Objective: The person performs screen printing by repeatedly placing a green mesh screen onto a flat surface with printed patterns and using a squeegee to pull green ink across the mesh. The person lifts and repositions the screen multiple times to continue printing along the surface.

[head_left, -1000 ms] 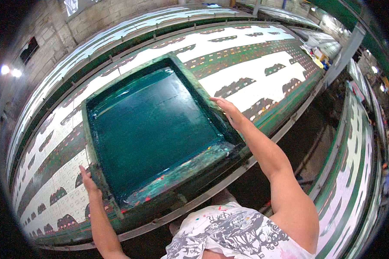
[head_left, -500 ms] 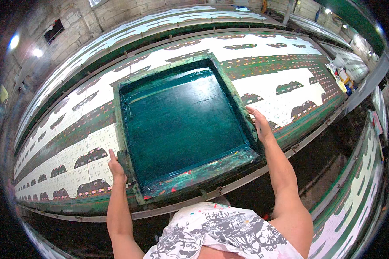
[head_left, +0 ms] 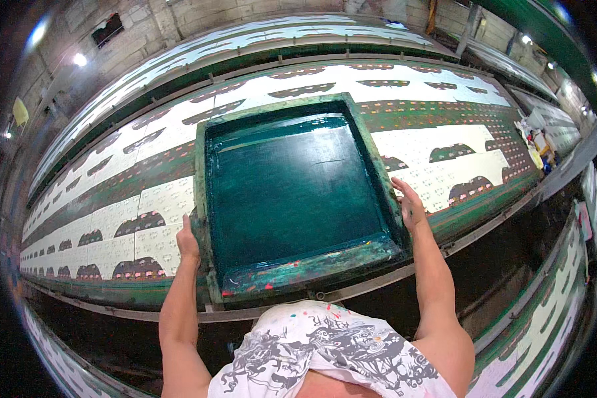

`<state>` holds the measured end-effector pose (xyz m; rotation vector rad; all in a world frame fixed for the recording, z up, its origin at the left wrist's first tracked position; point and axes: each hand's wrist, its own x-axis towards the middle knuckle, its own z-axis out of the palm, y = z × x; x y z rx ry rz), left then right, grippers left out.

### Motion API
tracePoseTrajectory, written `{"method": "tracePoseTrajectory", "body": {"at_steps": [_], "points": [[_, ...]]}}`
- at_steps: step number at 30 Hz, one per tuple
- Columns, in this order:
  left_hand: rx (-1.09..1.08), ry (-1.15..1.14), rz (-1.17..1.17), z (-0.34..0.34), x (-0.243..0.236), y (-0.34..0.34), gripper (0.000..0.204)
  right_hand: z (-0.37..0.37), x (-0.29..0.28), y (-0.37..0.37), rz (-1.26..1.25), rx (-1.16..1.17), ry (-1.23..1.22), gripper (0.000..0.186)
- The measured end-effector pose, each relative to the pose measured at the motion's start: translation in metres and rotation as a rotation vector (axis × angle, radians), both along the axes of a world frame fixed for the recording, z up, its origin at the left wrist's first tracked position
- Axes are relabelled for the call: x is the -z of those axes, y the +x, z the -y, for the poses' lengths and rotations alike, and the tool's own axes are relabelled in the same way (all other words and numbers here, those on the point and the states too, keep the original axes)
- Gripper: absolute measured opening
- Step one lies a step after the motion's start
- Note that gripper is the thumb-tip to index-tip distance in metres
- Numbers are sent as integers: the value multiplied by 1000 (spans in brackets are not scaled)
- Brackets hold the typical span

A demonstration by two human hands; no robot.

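2 bare arms (head_left: 178,331), up from the lower edge, well apart. Left forearm (head_left: 180,295) nearly upright, left of centre; left hand (head_left: 188,243) at mid-left, 1 digit pointing up, other digits mostly hidden. Right forearm (head_left: 436,272) slants up and slightly left, right of centre. Right hand (head_left: 412,207) a little higher in frame, digits toward upper left, slightly bent. Both palms inward; firmness of grip unclear.

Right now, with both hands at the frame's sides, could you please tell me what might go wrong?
The screen-printing frame might skew if the left hand and right hand, at opposite sides, push unevenly. If the glossy teal surface inside it is wet, colour could smear onto the white panels alongside.
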<state>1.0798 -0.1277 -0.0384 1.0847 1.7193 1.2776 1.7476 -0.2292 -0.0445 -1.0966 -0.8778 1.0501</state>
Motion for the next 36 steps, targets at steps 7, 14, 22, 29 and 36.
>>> {"method": "tracePoseTrajectory", "body": {"at_steps": [7,14,22,29,36], "points": [[0,-31,-170,-7,14,-4,84,-3,6,0,110,-103,-44,78],[-35,-97,-333,-9,16,7,84,9,-12,-50,1013,94,132,48],[96,-138,-670,-18,34,-9,61,88,-33,-201,1221,-621,388,41],[216,99,-1072,-21,11,3,41,96,-34,-220,1472,-525,342,50],[95,231,-1116,-20,21,15,58,65,-46,-254,1620,-534,148,50]]}}
